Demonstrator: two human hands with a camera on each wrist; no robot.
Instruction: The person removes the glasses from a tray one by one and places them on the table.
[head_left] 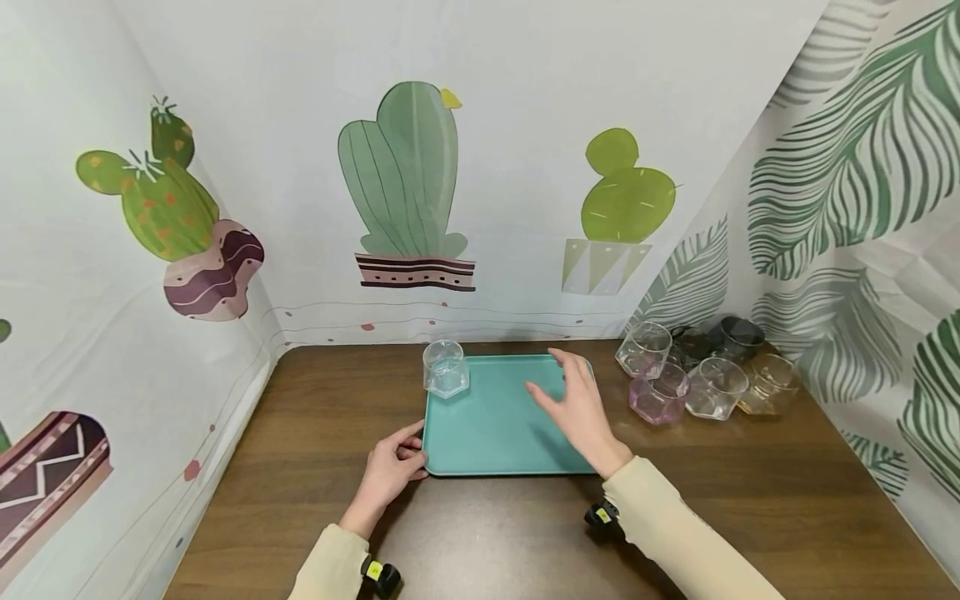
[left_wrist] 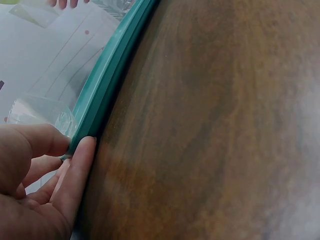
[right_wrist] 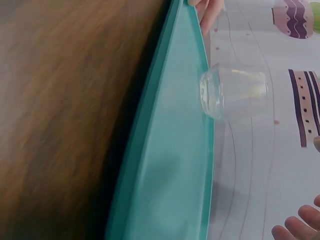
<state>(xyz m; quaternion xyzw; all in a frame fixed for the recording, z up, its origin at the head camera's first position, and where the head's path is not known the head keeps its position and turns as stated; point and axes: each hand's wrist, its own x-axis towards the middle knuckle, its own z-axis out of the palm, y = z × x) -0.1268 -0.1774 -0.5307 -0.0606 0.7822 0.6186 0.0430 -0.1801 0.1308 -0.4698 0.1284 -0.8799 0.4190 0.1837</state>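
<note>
A teal rectangular tray (head_left: 487, 429) lies on the wooden table, with a clear glass tumbler (head_left: 447, 373) at its back left corner. My left hand (head_left: 392, 467) pinches the tray's front left corner; in the left wrist view the fingertips (left_wrist: 86, 150) sit on its rim. Over the right part of the tray hovers my right hand (head_left: 581, 412), thumb and fingers spread apart with nothing between them. Some of its fingertips (right_wrist: 300, 229) show at the lower right of the right wrist view, apart from the tray and the tumbler (right_wrist: 232, 92).
Right of the tray stands a cluster of glasses: a pink-tinted one (head_left: 660, 396), two clear ones including the nearer one (head_left: 716, 390), an amber one (head_left: 771, 385) and dark ones such as the rear one (head_left: 738, 337). A cactus-print cloth (head_left: 517, 208) hangs behind the table (head_left: 337, 400).
</note>
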